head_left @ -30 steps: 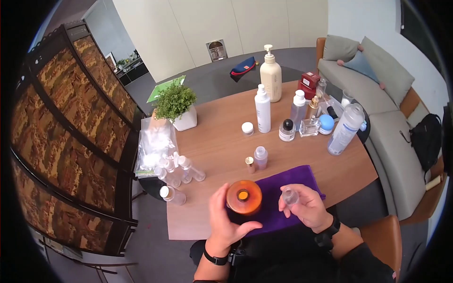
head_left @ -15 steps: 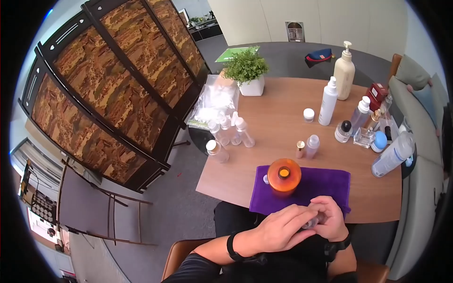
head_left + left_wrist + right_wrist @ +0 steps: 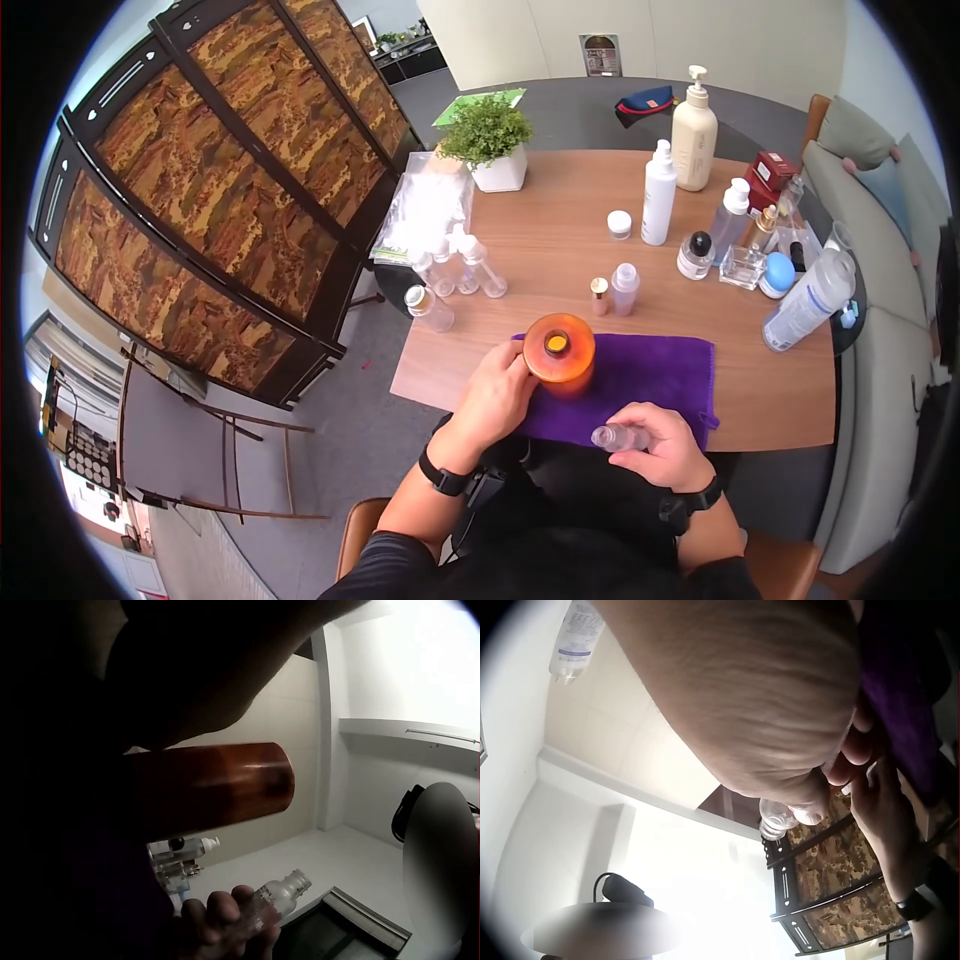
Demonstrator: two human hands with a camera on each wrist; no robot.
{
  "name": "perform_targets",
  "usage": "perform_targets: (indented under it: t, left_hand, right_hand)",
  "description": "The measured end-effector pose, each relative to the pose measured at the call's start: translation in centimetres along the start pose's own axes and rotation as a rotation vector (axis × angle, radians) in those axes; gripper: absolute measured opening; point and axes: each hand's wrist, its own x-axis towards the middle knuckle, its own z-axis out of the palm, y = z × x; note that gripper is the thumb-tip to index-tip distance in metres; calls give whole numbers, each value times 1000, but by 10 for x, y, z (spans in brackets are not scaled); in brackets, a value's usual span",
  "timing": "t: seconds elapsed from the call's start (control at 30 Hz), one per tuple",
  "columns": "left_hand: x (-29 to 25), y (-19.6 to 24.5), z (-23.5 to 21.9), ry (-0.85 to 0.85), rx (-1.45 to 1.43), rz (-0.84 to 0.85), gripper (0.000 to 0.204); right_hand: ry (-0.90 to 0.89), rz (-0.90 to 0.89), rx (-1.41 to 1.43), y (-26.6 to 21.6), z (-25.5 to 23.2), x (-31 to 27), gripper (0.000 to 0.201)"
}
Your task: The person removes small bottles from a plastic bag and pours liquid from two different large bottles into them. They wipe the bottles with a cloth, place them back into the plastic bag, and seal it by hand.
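In the head view my right hand (image 3: 665, 450) grips a small clear bottle (image 3: 615, 437) near the towel's front edge, tilted with its neck toward the left. The left wrist view shows that bottle's bare threaded neck (image 3: 298, 882). An amber-orange bottle (image 3: 575, 375) with an uncovered neck stands on the purple towel (image 3: 650, 365). At its left side is my left hand (image 3: 497, 395), fingers curled. A small white cap (image 3: 847, 790) shows at the left fingertips in the right wrist view, mostly hidden by the fingers.
Behind the towel stand a small gold-topped vial (image 3: 599, 297) and a small clear bottle (image 3: 624, 289). Several empty bottles (image 3: 467, 268) are at the left edge, near a potted plant (image 3: 495, 150). Toiletry bottles, a white spray bottle (image 3: 657, 195) among them, fill the back right.
A second ago my left hand was spread beside the orange bottle. Half a second ago both hands met at the clear bottle; the left has since moved left to the orange bottle's side.
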Motion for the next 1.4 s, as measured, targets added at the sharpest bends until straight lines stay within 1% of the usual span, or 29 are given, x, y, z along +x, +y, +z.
perform_targets:
  t: [0.03, 0.1, 0.13, 0.17, 0.23, 0.3, 0.33, 0.37, 0.43, 0.5, 0.53, 0.67, 0.73, 0.87, 0.93, 0.97, 1.03, 1.07, 1.1, 1.13, 1.2, 1.23, 1.27, 1.3, 1.33, 1.37, 1.4]
  left_hand:
    - [-2, -3, 3, -7, -9, 4, 24]
    - [-4, -4, 1, -36, -2, -129, 25]
    - [-9, 0, -5, -22, 8, -151, 26]
    - [-9, 9, -15, 27, 27, -237, 25]
    - [-13, 31, -40, 107, -190, -355, 24]
    - [-33, 42, -47, 169, -422, -275, 21]
    - [-36, 50, -50, 125, -414, -112, 21]
    - [-32, 64, -54, 87, -379, 9, 25]
    - [-29, 83, -47, 26, -332, 79, 30]
    - [-25, 90, -35, 4, -320, 77, 37]
    - [-24, 89, -31, -11, -342, 79, 39]
    - [-22, 89, -27, -21, -339, 120, 40]
    - [-21, 87, -28, -18, -269, 175, 42]
    - [-26, 88, -27, -31, -257, 153, 42]
    - [-29, 87, -25, -64, -296, 99, 49]
    - [-29, 88, -23, -60, -288, 98, 49]
    - [-30, 90, -14, -3, -316, 130, 59]
    - [-33, 89, -9, -10, -319, 149, 68]
    - [-40, 89, 0, -6, -335, 120, 69]
    - [-43, 91, 5, 15, -357, 100, 68]
    - [-48, 92, 17, 76, -396, 90, 66]
    - [-50, 90, 22, 117, -410, 100, 64]
    - [-50, 91, 21, 102, -420, 87, 60]
    - [-50, 91, 20, 123, -428, 112, 61]
    - [-50, 90, 15, 115, -441, 121, 62]
    - [-51, 89, 8, 104, -456, 130, 62]
    - [-51, 88, -5, 137, -406, 135, 63]
  right_hand:
    - [-2, 0, -17, 0, 0, 0, 42]
    - [12, 10, -40, -1, 1, 0, 43]
    - [15, 0, -41, -2, 1, 1, 43]
    - [15, -9, -42, -3, 1, 1, 43]
    - [15, 27, -17, -5, 1, 2, 43]
    - [-10, -23, -20, -5, 2, 3, 42]
    - [-10, -18, -19, -6, 2, 4, 42]
    - [-16, -30, -43, -7, 2, 5, 42]
    - [-23, -42, -65, -6, 3, 6, 42]
    - [0, -99, -103, -2, 4, 4, 43]
    - [5, -96, -106, -2, 4, 5, 43]
    - [-1, -84, -118, -5, 3, 6, 43]
    - [-6, -90, -131, -4, 3, 6, 43]
    - [-3, -75, -151, -5, 4, 6, 44]
    - [-14, -71, -165, -5, 5, 7, 44]
    - [-9, -76, -180, -5, 5, 7, 46]
    - [-8, -82, -199, -6, 4, 6, 47]
    - [-6, -39, -172, -6, 3, 4, 47]
    - [-4, 4, -145, -6, 4, 2, 47]
    - [-11, 0, -143, -4, 5, 0, 47]
    - [24, 87, -52, 1, 7, -3, 57]
    - [9, 80, -44, 3, 7, -5, 57]
    - [-11, 90, -72, 4, 6, -6, 62]
    - [-30, 98, -101, 5, 4, -6, 68]
    - [-61, 54, -29, 6, 2, -5, 74]
    - [-73, 43, -21, 7, 6, -3, 74]
    - [-22, 58, 161, 8, 9, -2, 78]
